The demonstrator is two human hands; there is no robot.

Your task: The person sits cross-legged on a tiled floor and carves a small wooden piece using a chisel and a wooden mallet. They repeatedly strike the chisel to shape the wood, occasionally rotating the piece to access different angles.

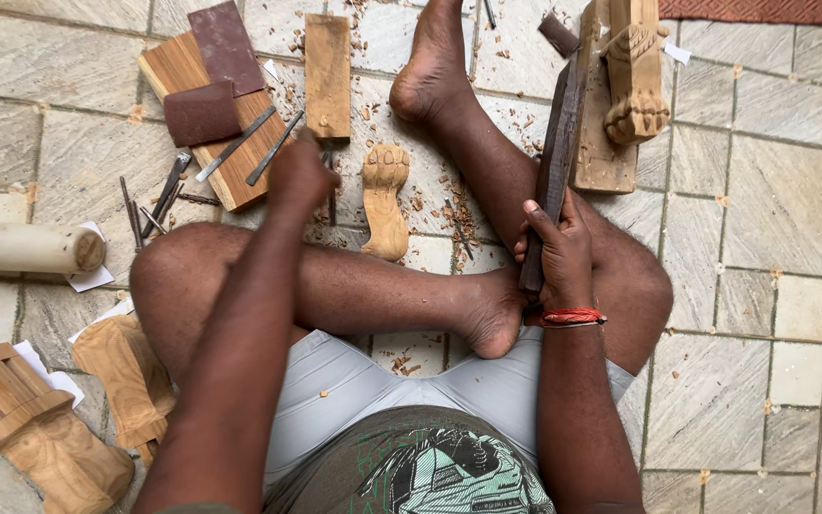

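A person sits cross-legged on a stone-tiled floor [773,219] strewn with wood chips. The right hand [558,249] has its grip clenched around the near end of a long dark wooden strip [556,157], which runs away from the body and lies against a carved pale wooden leg with a paw-shaped foot [632,71], the landmark at the far right.

Well to the left of that carved leg, the left hand [299,176] reaches toward a board [230,152] with sandpaper sheets and thin metal chisels [273,148] on it. Its fingers curl downward, but from behind I cannot tell whether the grip has closed on a tool or is loose.

A smaller carved paw piece [384,200] lies between the two hands, left of the landmark leg. A pale cylindrical mallet [26,247] rests far left.
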